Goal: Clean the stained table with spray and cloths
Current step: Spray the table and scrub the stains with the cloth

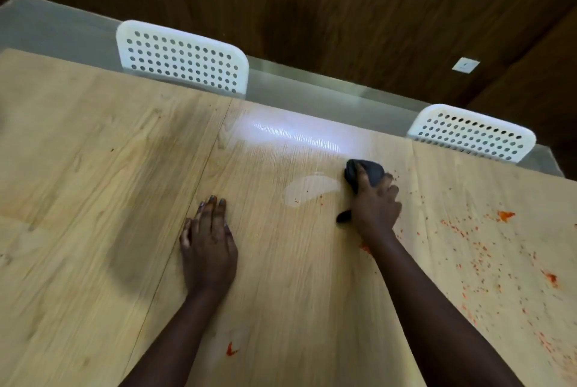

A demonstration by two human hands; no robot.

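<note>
Right hand (pixel 376 204) is out at about one o'clock on the bench (pixel 93 168), its grip curled tight round a dark bunched cloth (pixel 365 172) pressed down on the wood, right at the edge of a wet patch (pixel 309 188) that gleams just to its nine o'clock side. Left hand (pixel 208 246) lies flat near the middle, fingers straight, palm down, holding nothing, seemingly bracing. The stretch from nine o'clock through the centre looks largely free of red, so I'd judge that part is mostly dealt with, apart from one small red mark (pixel 231 349) down at six o'clock, close to the left forearm. The real work lies at three to five o'clock: a wide scatter of red-orange specks and blobs (pixel 474 243) runs across the right-hand panel, with a bigger splotch (pixel 505 215) further out, and a smear peeps out beside the right wrist. No spray bottle is in view. Two white chairs (pixel 182 57) with holed backs stand along the far edge at twelve o'clock. My call: somewhere around halfway, with the messier half untouched.
</note>
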